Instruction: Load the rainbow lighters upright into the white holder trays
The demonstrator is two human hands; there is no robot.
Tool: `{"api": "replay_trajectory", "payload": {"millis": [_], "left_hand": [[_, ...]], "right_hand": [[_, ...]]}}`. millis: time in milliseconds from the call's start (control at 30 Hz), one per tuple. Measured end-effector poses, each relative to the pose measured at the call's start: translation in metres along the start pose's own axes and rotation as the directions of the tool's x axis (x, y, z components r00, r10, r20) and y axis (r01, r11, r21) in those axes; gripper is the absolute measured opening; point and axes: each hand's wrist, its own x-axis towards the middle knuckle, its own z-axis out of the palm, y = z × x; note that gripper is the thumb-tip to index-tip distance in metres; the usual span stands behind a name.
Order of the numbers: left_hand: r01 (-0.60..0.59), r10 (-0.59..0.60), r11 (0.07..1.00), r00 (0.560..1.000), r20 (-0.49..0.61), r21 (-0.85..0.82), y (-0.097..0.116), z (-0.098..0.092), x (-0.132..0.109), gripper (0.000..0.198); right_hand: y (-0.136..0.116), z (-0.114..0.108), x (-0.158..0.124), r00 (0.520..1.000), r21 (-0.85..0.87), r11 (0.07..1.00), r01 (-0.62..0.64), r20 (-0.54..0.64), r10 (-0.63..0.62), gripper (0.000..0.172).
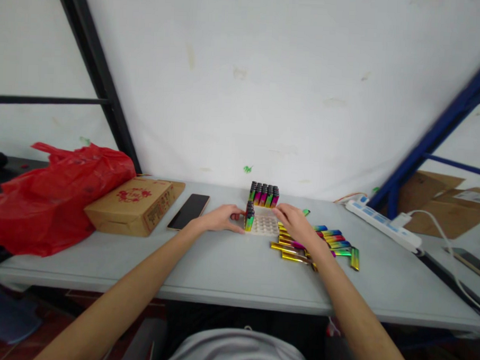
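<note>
On the table, a pale tray (265, 227) with round cells stands before me, and one row of upright lighters (250, 217) with black tops fills its left edge. My left hand (221, 218) is at that edge, its thumb by the front corner and its fingers bent beside the row, steadying the tray. At the tray's right side is my right hand (294, 220), fingers curled together; whatever is in them is hidden. Loose shiny lighters (296, 258) in yellow, blue, green and red lie under and around my right forearm. Behind the tray stands a block of upright lighters (264, 195).
A dark phone (189, 212) lies left of the tray. Farther left are a cardboard box (129, 207) and a red plastic bag (60, 198). To the right, a white power strip (383, 223) with a plugged-in cable borders the table (220, 272). A wall rises behind.
</note>
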Motion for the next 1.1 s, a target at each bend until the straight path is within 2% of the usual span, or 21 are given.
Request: {"api": "replay_trajectory", "payload": {"millis": [100,233,433,600,700,767,833,967,1100], "left_hand": [[0.005,-0.005,1.0,1.0,0.003,0.027,0.001,-0.001,0.0,0.082],[0.017,-0.017,0.998,1.0,0.0,0.064,0.005,0.001,-0.001,0.081],[0.039,-0.033,0.993,0.998,-0.052,0.115,0.014,0.008,-0.001,0.084],[0.026,-0.023,0.994,0.999,-0.029,0.109,0.013,0.005,-0.002,0.073],[0.012,-0.011,0.996,1.0,-0.008,0.083,0.012,-0.001,-0.003,0.068],[0.008,-0.008,0.997,1.0,0.008,0.076,0.011,-0.004,-0.004,0.066],[0.011,-0.013,0.997,1.0,0.021,0.083,0.012,-0.005,-0.005,0.065],[0.025,-0.026,0.993,1.0,0.009,0.115,0.015,-0.003,-0.006,0.065],[0.058,-0.052,0.987,0.998,-0.041,0.148,0.019,0.002,-0.005,0.074]], "right_hand": [[0.032,-0.021,-0.008,0.99,-0.071,0.988,-0.139,-0.017,0.138,0.032],[0.062,-0.034,-0.019,0.957,-0.143,0.963,-0.228,0.146,0.249,0.022],[0.067,-0.036,-0.024,0.898,-0.043,0.962,-0.269,0.351,0.267,0.023],[0.065,-0.033,-0.021,0.888,-0.046,0.964,-0.262,0.378,0.26,0.023],[0.063,-0.032,-0.019,0.925,-0.091,0.971,-0.219,0.296,0.237,0.018],[0.061,-0.031,-0.017,0.961,-0.067,0.973,-0.22,0.154,0.228,0.017],[0.057,-0.029,-0.015,0.97,0.039,0.969,-0.244,0.017,0.243,0.02],[0.047,-0.021,-0.008,0.943,0.345,0.906,-0.245,-0.133,0.306,0.037],[0.035,-0.011,0.005,0.878,0.595,0.782,-0.184,-0.257,0.403,0.045]]}}
